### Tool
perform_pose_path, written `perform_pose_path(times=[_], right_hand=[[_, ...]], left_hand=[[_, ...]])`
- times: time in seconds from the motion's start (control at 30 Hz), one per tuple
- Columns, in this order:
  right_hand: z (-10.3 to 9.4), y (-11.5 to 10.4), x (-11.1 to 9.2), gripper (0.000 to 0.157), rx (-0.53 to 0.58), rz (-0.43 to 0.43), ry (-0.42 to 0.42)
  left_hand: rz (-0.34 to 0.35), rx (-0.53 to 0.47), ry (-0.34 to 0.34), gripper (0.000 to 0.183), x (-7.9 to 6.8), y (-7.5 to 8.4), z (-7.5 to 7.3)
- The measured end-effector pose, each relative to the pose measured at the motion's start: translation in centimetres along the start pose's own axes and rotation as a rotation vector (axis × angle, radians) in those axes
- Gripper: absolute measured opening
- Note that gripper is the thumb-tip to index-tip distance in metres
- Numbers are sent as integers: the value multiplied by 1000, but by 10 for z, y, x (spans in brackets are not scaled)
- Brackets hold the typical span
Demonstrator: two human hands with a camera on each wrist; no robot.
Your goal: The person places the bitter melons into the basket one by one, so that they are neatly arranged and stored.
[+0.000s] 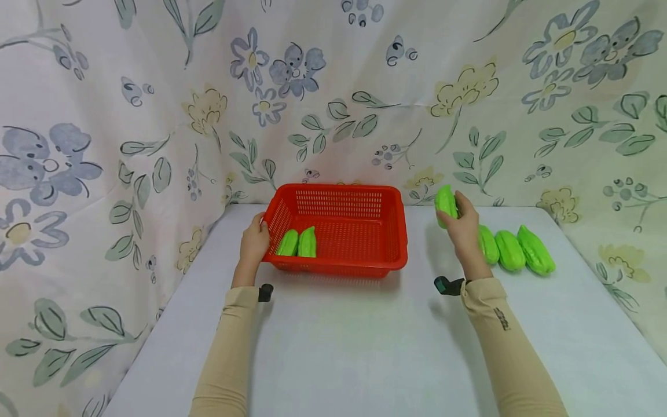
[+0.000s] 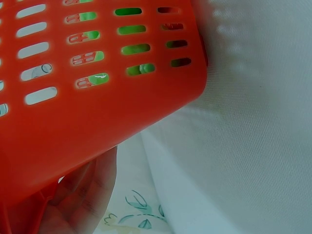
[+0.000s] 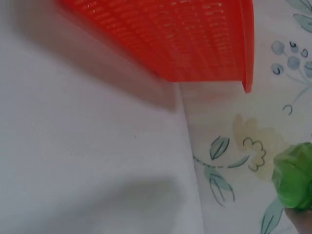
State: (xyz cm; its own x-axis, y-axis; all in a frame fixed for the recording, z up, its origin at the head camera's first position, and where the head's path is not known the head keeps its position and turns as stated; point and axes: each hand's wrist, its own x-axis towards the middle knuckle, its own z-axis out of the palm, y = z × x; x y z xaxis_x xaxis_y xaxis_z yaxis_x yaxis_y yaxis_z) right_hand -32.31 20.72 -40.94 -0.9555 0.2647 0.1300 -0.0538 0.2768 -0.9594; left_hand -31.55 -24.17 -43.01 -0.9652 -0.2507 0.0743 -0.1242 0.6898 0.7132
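My left hand [image 1: 254,238] grips the left rim of a red plastic basket [image 1: 341,263], its fingers [image 2: 92,195] curled under the rim in the left wrist view. Two bright green, ridged bitter melons [image 1: 307,242] lie side by side in the basket's left end. To the right of the basket, my right hand [image 1: 462,223] holds another bitter melon [image 1: 445,204] above the table, pinched between thumb and fingers. The right wrist view catches just the end of this held melon [image 3: 294,175] at its right edge.
Right of my right forearm, three more bitter melons [image 1: 510,251] lie in a row on the white table [image 1: 354,341], the leftmost partly behind the wrist. A floral curtain [image 1: 333,104] hangs along the table's back and sides.
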Motion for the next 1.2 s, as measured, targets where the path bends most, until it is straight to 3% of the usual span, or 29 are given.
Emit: perform_pose_path(times=[0.73, 1.2], right_hand=[[28, -25, -2, 70, 33, -72, -51], [60, -45, -10, 70, 29, -106, -118]], left_hand=[[3, 11, 3, 47, 1, 2, -1], [-5, 14, -2, 47, 0, 0, 0]])
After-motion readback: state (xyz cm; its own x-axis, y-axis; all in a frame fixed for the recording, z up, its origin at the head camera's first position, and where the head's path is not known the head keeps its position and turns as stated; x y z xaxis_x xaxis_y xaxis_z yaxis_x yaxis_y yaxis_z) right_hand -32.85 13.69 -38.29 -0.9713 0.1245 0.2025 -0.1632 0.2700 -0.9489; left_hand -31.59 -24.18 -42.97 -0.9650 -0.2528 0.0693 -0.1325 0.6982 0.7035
